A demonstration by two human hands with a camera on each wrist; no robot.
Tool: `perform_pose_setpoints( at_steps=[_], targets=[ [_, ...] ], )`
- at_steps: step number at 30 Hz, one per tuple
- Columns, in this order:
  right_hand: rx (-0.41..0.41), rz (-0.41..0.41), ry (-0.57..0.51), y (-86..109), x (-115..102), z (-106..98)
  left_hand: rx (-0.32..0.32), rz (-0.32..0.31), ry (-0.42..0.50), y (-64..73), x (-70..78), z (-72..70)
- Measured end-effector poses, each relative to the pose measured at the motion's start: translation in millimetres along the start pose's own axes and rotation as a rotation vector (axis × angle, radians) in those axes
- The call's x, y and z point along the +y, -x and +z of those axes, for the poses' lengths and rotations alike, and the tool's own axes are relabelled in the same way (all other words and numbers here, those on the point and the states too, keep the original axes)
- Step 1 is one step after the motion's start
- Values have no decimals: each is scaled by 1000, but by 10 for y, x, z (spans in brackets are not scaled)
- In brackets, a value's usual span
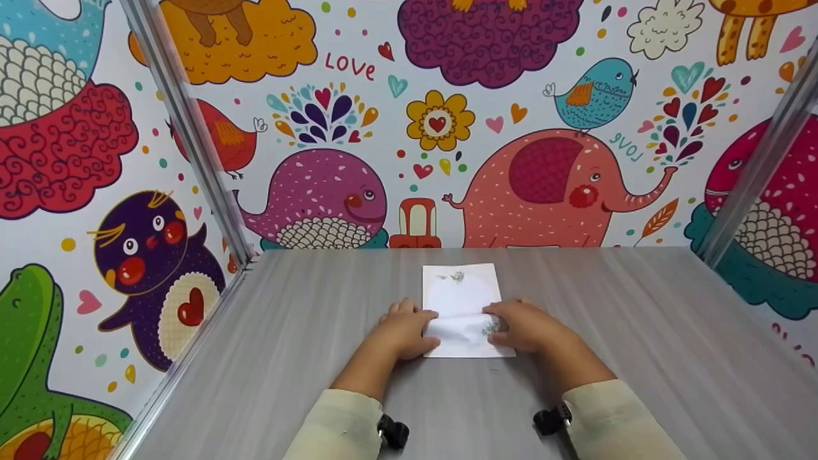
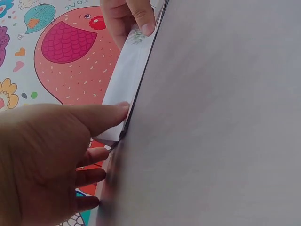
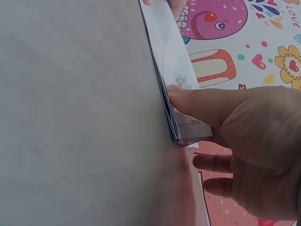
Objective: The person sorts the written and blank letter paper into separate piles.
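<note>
Two forearms slant inward; left hand and right hand pinch the paper (thumbs on top). It lies folded.

Cartoon-printed walls (and metal posts) suggest a booth

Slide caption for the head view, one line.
Left-hand grip and right-hand grip at either side of a white printed paper on a grey table.

Paper partly hidden by fingers
</note>
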State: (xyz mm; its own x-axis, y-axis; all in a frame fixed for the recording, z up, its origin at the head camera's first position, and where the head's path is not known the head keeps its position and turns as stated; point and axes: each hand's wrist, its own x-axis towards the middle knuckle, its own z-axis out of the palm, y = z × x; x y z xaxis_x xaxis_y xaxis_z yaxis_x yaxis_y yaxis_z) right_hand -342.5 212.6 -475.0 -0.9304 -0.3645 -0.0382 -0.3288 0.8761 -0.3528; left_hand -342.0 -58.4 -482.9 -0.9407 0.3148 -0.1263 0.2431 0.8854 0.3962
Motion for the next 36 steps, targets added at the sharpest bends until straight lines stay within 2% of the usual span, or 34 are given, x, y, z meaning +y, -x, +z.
perform_pose_setpoints(
  at_steps=[5,8,12,15,18,22,25,28,31,36],
  targets=[
    [53,-18,-33,-48,3,30,-7,3,-23,-13,8,-12],
    [58,11,-68,-66,0,31,-2,-11,-13,-22,11,-7],
    [53,66,-118,-81,-25,13,23,-45,45,-24,22,-7],
    [61,99,-152,-87,-39,5,45,-78,124,-27,33,-14],
    [96,145,-196,-91,-49,1,82,-109,241,-39,46,-24],
    [159,259,-319,-100,-75,-26,171,-141,413,-79,55,-38],
    [197,340,-406,-110,-93,-50,220,-172,506,-104,51,-46],
    [231,375,-427,-118,-88,-51,225,-213,565,-106,48,-50],
    [256,372,-418,-125,-64,-37,216,-245,598,-97,45,-49],
    [282,378,-433,-126,-36,-31,198,-265,642,-81,48,-57]
  ],
)
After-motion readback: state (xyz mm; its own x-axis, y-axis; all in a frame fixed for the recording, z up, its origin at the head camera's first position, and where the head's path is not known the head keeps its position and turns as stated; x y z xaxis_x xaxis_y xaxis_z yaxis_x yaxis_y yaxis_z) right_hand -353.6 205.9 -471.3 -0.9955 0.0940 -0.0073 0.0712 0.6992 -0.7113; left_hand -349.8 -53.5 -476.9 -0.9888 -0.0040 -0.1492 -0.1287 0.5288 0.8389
